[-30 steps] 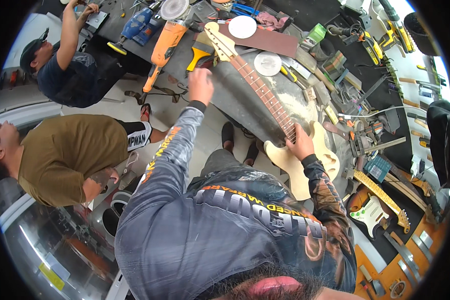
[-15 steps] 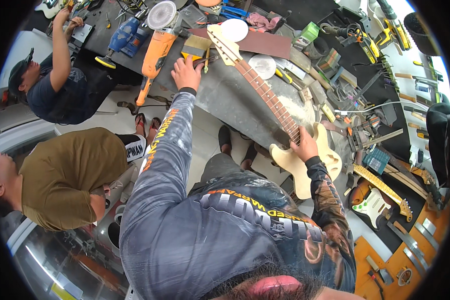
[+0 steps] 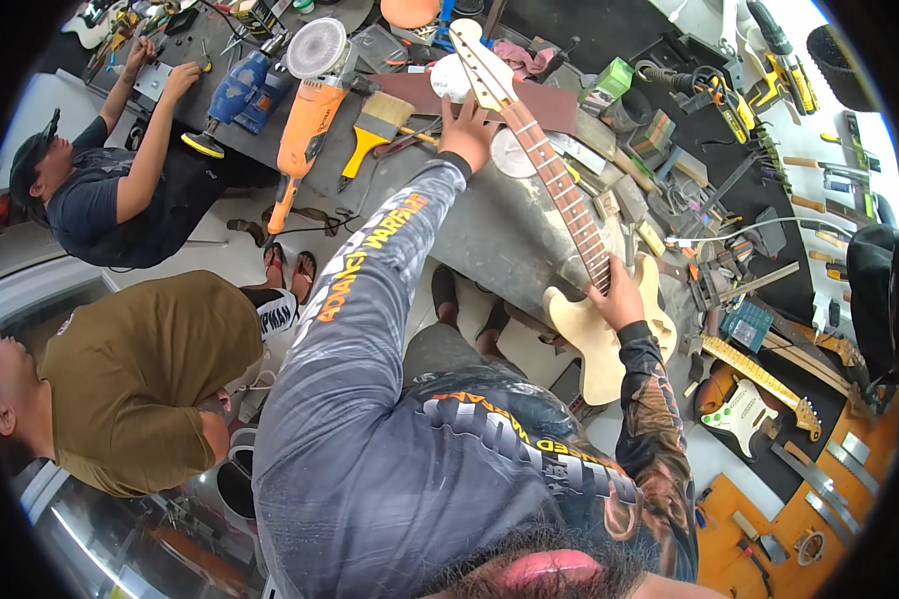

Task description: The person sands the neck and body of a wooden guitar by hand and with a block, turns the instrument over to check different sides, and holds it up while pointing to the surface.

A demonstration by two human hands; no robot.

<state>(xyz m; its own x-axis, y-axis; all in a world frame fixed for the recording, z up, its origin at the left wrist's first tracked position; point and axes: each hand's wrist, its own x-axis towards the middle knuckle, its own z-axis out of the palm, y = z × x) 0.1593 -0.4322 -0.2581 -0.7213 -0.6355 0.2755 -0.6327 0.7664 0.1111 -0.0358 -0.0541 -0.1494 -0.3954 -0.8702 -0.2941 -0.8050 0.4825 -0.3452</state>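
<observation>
An unfinished electric guitar with a pale bare-wood body [image 3: 587, 344] and dark fretboard slants across the bench's near edge, its headstock [image 3: 481, 68] pointing away. My right hand [image 3: 617, 299] is wrapped round the neck where it meets the body. With fingers spread, my left hand [image 3: 466, 137] reaches beside the upper neck, over a reddish-brown sheet [image 3: 549, 104] that looks like sandpaper; whether it touches the sheet or the neck I cannot tell. A white round disc [image 3: 451, 76] shows just beyond its fingertips. Left of this hand lies a wide paintbrush with a yellow handle [image 3: 377, 128].
An orange angle grinder [image 3: 310, 130] and a blue power tool [image 3: 235, 95] lie on the bench's left. Wood blocks and hand tools crowd its right side. Another guitar [image 3: 744, 414] rests at lower right. Two people are at the left, one [image 3: 130, 384] close by.
My left hand has left the paintbrush and moved right to beside the neck, its fingers spreading. The guitar's headstock has swung right and away; my right hand keeps its hold.
</observation>
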